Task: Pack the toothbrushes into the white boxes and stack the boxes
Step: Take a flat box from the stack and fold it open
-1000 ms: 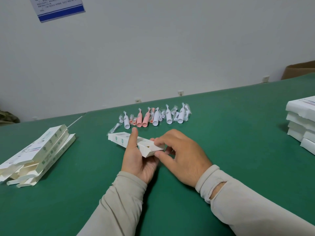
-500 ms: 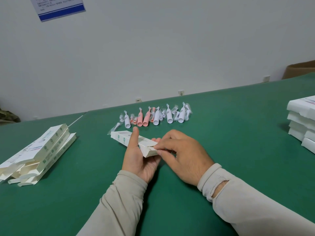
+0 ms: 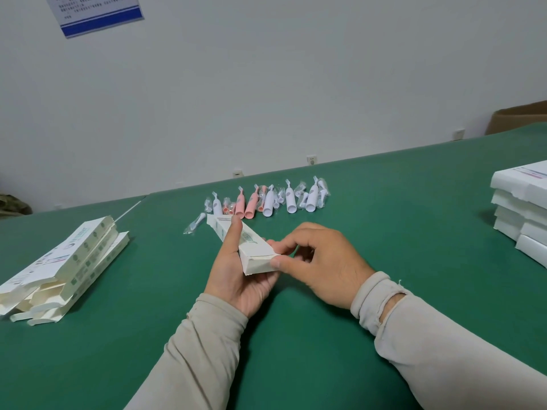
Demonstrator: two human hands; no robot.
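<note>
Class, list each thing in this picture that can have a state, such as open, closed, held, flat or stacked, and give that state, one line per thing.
Box in the hands: held off the table, near end closed.
Left hand: grips the box from below.
Right hand: pinches the box's near end.
Flat boxes: unfolded, piled at left, flaps open.
Packed boxes: closed, stacked at right.
Toothbrushes: loose, lying in a row, unpacked.

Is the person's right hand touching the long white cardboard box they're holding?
Touching. The head view shows the right hand pinching the near end of the long white cardboard box, thumb and fingertips on its flap.
</note>
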